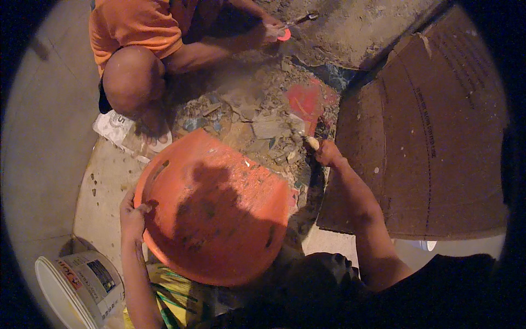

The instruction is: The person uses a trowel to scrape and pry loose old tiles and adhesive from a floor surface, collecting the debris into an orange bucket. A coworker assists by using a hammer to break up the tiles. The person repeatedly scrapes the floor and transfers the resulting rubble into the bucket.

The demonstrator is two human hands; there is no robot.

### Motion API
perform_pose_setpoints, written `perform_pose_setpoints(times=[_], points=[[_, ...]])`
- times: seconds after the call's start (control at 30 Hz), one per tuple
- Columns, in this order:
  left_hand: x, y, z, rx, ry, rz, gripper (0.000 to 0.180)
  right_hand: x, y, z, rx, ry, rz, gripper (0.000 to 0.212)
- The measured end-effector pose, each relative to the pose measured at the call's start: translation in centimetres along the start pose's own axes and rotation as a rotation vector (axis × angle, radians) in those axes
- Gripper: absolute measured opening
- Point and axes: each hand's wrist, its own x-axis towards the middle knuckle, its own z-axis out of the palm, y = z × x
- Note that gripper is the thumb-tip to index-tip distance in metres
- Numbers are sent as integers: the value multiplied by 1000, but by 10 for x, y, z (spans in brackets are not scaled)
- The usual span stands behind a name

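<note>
My left hand (134,211) grips the left rim of a wide orange plastic scoop pan (257,230), its thumb over the edge. The pan is tilted, with its straight edge toward a heap of broken rubble (246,118). Dirt specks and my shadow lie on its inner face. Right of the heap, my right hand (329,154) is closed around a tool with a pale handle (312,142); I cannot make out its working end. A red piece (304,101) lies in the debris just beyond that hand.
Across the heap crouches a person in an orange shirt (137,27), whose hand (271,30) holds a small metal-ended tool (301,20). A large cardboard sheet (427,137) leans at the right. At the lower left are a white bucket (82,285) and a yellow-green bag (172,293).
</note>
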Motion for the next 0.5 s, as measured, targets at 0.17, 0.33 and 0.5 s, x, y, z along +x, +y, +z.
perform_pose_setpoints(times=[0.17, 0.33, 0.5], points=[[10, -9, 5, -63, -19, 58, 64, -20, -92, -8, 202, 89, -233, 30], [4, -12, 3, -31, -27, -8, 63, -78, -148, -7, 166, 202, -159, 40], [2, -20, 4, -27, 33, 61, 60, -136, -181, -8, 63, 72, -3, 48]])
